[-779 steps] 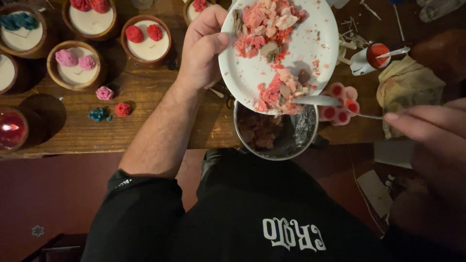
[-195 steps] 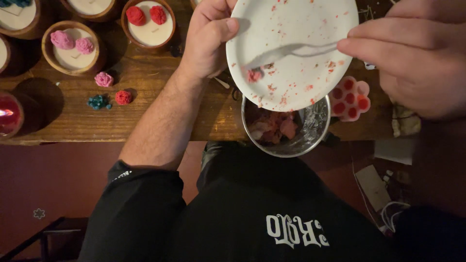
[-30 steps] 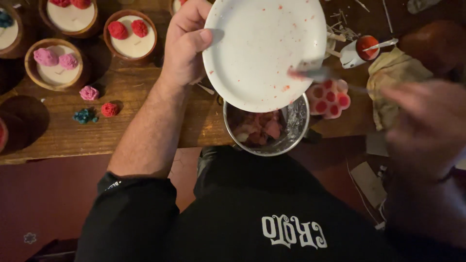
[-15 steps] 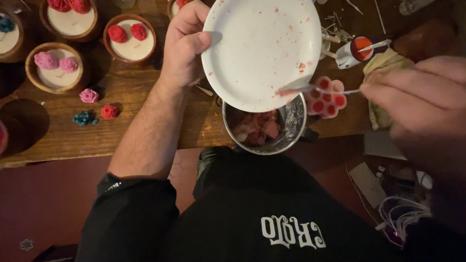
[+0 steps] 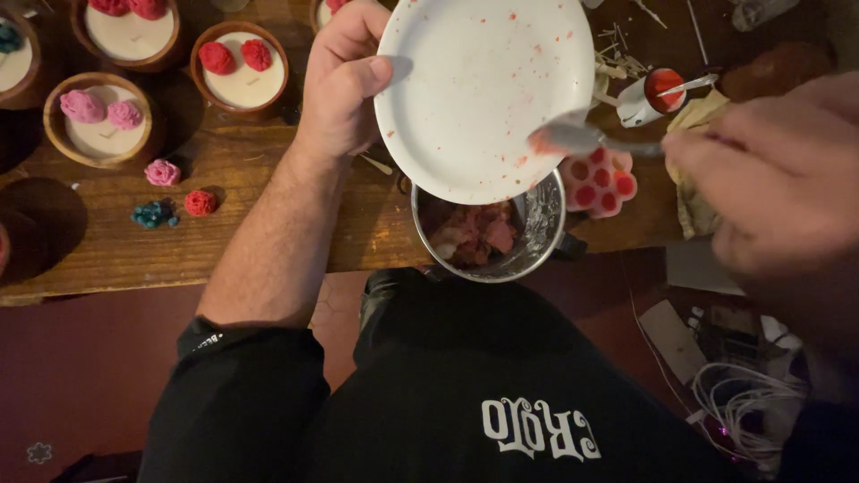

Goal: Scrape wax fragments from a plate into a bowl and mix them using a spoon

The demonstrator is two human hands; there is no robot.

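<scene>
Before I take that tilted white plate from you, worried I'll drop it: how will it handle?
The white plate looks rigid, probably breakable. Its smooth face, with pink smears, may be slick. The left hand pinches only the rim, so it could tip easily.

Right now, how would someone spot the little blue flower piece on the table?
Start at the wooden table, left of the left hand holding the white plate. Below the bowl with two pink roses lie three loose flowers; the blue flower is the only blue one.

Left hand [image 5: 344,85] raised, fingers curled in a grip, right hand [image 5: 778,192] blurred, fingers pinched
</scene>
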